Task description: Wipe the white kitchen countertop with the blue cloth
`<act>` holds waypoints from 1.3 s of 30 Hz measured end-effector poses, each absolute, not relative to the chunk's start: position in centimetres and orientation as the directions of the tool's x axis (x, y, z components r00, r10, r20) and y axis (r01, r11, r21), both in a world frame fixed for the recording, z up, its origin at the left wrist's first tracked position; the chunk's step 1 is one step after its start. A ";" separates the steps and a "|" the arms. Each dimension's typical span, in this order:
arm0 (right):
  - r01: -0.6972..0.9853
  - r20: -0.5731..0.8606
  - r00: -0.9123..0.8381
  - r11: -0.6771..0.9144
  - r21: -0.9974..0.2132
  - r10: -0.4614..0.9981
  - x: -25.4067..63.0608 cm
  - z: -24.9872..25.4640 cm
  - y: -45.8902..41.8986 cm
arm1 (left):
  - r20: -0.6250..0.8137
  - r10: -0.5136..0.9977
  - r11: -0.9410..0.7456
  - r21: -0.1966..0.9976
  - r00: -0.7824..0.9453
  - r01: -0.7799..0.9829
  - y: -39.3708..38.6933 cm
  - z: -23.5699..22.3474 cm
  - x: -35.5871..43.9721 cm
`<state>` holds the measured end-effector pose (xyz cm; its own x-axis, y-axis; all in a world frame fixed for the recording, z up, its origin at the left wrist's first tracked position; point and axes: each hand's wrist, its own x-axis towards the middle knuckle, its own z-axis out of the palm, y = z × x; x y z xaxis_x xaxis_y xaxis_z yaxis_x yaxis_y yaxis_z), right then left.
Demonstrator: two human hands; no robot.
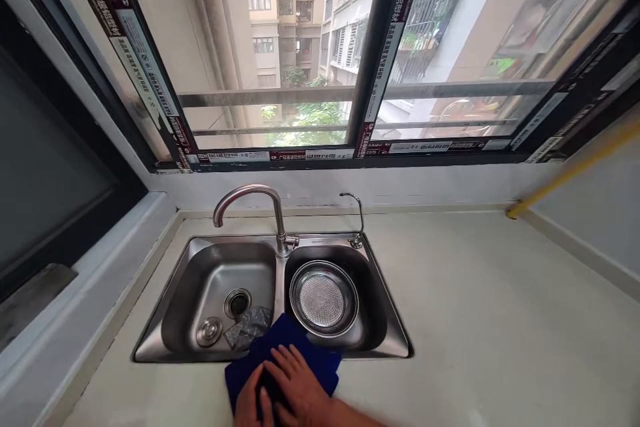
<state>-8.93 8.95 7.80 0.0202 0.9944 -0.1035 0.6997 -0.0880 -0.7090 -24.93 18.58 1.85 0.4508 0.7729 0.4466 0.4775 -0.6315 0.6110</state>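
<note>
Blue soft cloth (285,360), crumpled, lies across the steel sink's (395,340) front rim, long axis left-right; both hands, left hand (249,405) and right hand (295,387), press flat on it, fingers spread.

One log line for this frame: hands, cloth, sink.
right hand flat on blue cloth | left hand on cloth | sink front rim
</note>
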 end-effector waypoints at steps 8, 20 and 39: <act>0.804 -0.015 0.057 -0.055 -0.592 0.998 -6.4 4.8 3.3 | 0.266 0.829 -0.533 0.641 0.491 0.552 17.3 3.4 -24.7; 0.788 0.033 0.038 -0.009 -0.616 0.999 -4.9 4.8 0.6 | 0.096 0.875 -0.431 0.604 0.475 0.671 13.7 3.4 -27.2; 0.810 0.290 0.016 0.157 -0.565 0.957 -4.9 1.5 -5.2 | -0.048 0.814 -0.461 0.554 0.579 0.693 16.3 6.2 -25.2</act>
<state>-4.90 -5.23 1.55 0.0164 0.9569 0.2900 0.8101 0.1572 -0.5648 -25.23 16.28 6.17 0.5794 0.8137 -0.0476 0.6930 -0.4610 0.5543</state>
